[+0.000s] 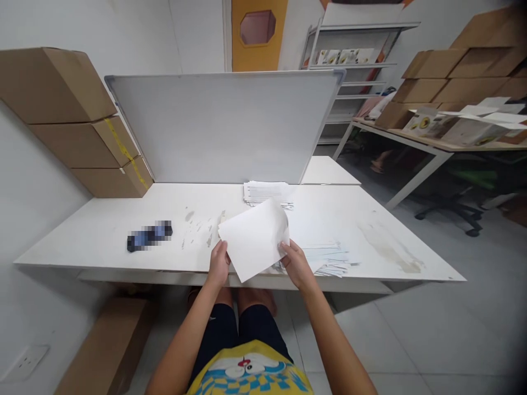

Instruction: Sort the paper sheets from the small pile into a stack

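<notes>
A blank white sheet of paper (255, 238) is held tilted above the front part of the white table (102, 230). My left hand (219, 263) pinches its left edge, and my right hand (296, 264) grips the right edge, where the paper curls. Whether it is one sheet or more I cannot tell. Under and beside my right hand lies a loose, fanned-out pile of papers (329, 258). Behind the held sheet, a neater stack of printed papers (265, 191) rests near the whiteboard.
A whiteboard (230, 126) stands along the table's back. Stacked cardboard boxes (111, 142) rise at the left end. A dark blurred object (149, 236) lies on the left. Another table (411, 140) with boxes and a metal shelf (358, 66) are farther right.
</notes>
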`<state>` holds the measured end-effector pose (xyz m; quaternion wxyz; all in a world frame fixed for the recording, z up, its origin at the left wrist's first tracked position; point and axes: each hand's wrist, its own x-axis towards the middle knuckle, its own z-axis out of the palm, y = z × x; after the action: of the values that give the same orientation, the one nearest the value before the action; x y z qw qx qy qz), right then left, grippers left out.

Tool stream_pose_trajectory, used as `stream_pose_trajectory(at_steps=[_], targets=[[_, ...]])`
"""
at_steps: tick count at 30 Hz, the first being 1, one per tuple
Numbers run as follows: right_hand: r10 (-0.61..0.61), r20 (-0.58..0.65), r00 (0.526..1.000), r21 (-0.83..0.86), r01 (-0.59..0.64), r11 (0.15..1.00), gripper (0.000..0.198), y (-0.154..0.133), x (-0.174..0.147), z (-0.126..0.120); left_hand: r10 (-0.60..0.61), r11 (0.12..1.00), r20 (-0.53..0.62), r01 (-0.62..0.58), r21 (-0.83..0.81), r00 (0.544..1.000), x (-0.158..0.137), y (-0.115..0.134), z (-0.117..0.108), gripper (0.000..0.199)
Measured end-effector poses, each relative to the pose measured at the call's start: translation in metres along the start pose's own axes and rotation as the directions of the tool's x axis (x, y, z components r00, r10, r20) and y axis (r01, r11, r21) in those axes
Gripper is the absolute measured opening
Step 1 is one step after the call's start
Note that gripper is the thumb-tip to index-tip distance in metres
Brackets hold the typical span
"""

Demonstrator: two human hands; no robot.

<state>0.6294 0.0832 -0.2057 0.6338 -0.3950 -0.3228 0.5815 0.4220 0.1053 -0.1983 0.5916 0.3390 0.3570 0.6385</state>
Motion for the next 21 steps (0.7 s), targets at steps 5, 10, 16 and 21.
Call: stream_pose_trajectory(at_steps=[5, 10, 16, 21], targets=[[0.08, -0.026, 0.996, -0.093, -0.082, 0.992, 0.041, 0.012, -0.028, 0.009, 0.101, 0.984, -0.146, -0.077, 0.159, 0.984, -0.006, 0.003, -0.009, 0.038], [0.172, 0.022, 0.985, -0.156, -0.166, 0.974, 0.041, 0.02, -0.044, 0.02, 0.126, 0.976, -0.248, -0.075, 0.205, 0.961, -0.011, 0.015, -0.006, 0.046], [0.238, -0.123, 0.963, -0.194, -0.259, 0.946, 0.035, 0.035, -0.05, 0.021, 0.101, 0.961, -0.258, -0.027, 0.274, 0.961, -0.017, 0.019, -0.022, 0.046], [0.221, -0.22, 0.95, -0.186, -0.263, 0.947, 0.036, 0.061, -0.049, 0.002, -0.06, 0.981, -0.193, 0.094, 0.172, 0.979, -0.018, 0.008, -0.051, 0.038]])
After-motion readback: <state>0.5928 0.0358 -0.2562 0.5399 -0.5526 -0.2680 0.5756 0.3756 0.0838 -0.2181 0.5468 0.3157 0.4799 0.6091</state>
